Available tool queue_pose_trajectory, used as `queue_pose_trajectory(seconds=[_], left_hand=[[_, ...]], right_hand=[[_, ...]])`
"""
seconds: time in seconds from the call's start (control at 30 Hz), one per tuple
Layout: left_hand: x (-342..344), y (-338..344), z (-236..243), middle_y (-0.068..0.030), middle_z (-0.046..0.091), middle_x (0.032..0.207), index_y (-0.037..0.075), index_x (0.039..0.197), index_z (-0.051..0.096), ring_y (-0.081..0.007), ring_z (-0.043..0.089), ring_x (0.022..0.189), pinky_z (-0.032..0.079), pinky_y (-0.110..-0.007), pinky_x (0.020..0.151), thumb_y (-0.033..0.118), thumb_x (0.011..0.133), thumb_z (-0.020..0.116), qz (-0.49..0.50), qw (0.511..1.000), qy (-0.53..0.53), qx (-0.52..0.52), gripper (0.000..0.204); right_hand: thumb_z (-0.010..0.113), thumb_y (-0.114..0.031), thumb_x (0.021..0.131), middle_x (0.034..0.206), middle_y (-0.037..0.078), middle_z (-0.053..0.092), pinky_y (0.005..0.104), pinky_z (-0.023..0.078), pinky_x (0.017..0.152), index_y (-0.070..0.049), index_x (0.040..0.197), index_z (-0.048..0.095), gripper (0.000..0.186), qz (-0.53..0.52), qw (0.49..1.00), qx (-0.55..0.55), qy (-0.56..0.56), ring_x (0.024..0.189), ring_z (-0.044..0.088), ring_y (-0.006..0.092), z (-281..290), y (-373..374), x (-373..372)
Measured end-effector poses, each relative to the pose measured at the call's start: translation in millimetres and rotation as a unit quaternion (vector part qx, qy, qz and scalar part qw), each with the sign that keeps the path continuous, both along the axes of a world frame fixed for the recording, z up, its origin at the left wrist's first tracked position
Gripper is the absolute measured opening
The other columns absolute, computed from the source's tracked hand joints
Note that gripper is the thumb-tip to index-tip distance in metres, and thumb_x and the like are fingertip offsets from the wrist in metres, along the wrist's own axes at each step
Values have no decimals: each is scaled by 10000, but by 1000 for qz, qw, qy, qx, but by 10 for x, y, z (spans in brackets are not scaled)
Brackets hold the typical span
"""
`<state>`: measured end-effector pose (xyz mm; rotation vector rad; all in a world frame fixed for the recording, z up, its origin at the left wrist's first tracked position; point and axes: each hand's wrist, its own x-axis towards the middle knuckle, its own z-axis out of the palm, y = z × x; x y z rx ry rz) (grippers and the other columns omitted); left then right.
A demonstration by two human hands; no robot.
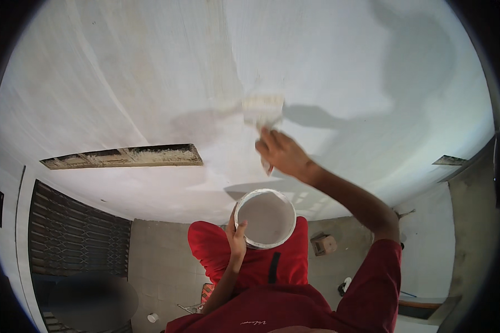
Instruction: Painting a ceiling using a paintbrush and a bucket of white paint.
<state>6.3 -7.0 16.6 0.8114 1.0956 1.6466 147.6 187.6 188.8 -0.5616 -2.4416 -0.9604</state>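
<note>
My right hand point(283, 152) grips the handle of a wide flat paintbrush point(263, 110), its bristle end pressed against the white wall point(328, 61) ahead of me. The brush head is coated pale white. Lower down, my left hand point(236, 233) is wrapped round the left side of a round white bucket point(265, 244), held in front of my red trousers. Inside the bucket is whitish paint point(266, 216). Around the brush the wall looks brighter, while farther left it shows greyer, streaky patches.
A long rough-edged slot point(122, 156) is cut into the wall at left. Below it stands a dark folding metal gate point(80, 227). On the tiled floor point(161, 250) are a small box point(323, 244) at right and a white cup-like object point(153, 317) at lower left.
</note>
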Motion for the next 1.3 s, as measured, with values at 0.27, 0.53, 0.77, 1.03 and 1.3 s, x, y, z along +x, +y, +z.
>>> queue_pose_trajectory(seconds=[0.27,0.53,0.77,1.03,1.3], left_hand=[[-18,-7,-54,-139,518,1371,-59,1403,427,-232,461,1280,311,-349,1093,84,859,524,-8,1000,-18,-5,571],[-53,11,-60,-147,527,1350,-61,1415,407,-218,490,1237,351,-333,1058,73,891,540,3,1000,-16,7,557],[-33,35,-105,-145,530,1346,-58,1427,391,-214,491,1234,350,-330,1055,69,886,542,-12,1000,-14,13,575],[-4,14,-118,-136,524,1360,-54,1406,428,-229,472,1264,329,-346,1076,92,862,526,-4,1000,-10,5,571],[-44,18,-115,-139,522,1363,-61,1400,430,-227,472,1263,328,-346,1077,94,861,534,4,1000,-7,0,570]], right_hand=[[648,-29,718,970,59,619,361,541,699,-90,982,672,272,1,959,-267,97,821,635,257,676,166,226],[681,-54,702,914,50,552,338,553,658,-109,844,626,162,-8,988,45,145,818,625,202,1768,-226,255],[684,-101,687,983,101,551,358,559,686,-72,857,598,192,-82,994,-24,66,848,620,253,308,-64,453],[615,23,776,782,63,621,348,513,643,-43,854,652,109,-21,939,-252,233,690,630,270,698,5,454],[686,41,777,807,61,690,262,504,639,-34,848,678,104,138,821,-149,533,703,648,135,1438,-78,312]])
